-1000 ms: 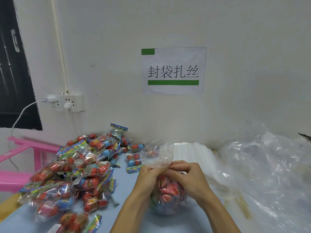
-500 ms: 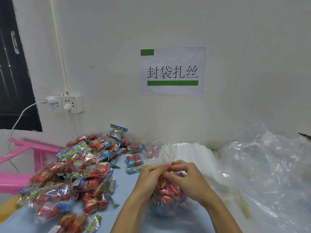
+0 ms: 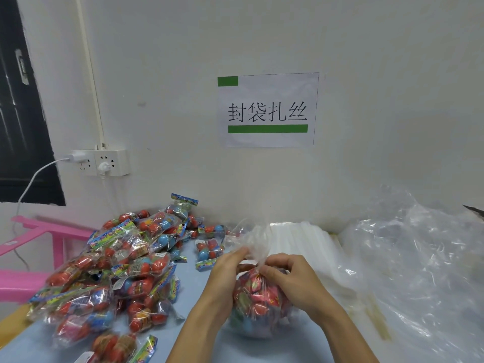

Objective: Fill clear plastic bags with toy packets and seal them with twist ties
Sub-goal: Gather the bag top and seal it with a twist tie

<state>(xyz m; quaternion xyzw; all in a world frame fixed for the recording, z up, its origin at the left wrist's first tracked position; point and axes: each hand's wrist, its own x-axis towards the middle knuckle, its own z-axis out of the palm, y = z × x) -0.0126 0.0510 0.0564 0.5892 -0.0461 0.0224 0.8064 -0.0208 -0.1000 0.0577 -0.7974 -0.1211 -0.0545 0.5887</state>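
Both hands are pinched onto the gathered neck of the filled clear bag [image 3: 258, 299], which sits on the blue table [image 3: 193, 292] right in front: left hand [image 3: 226, 268] on the near-left side of the neck, right hand [image 3: 290, 280] curled round it from the right. Can't make out a twist tie in there, too small. My take: keep the neck bunched low against the toy packets so there's no slack, then twist tight. Loose packet pile [image 3: 117, 271] sits off to the left.
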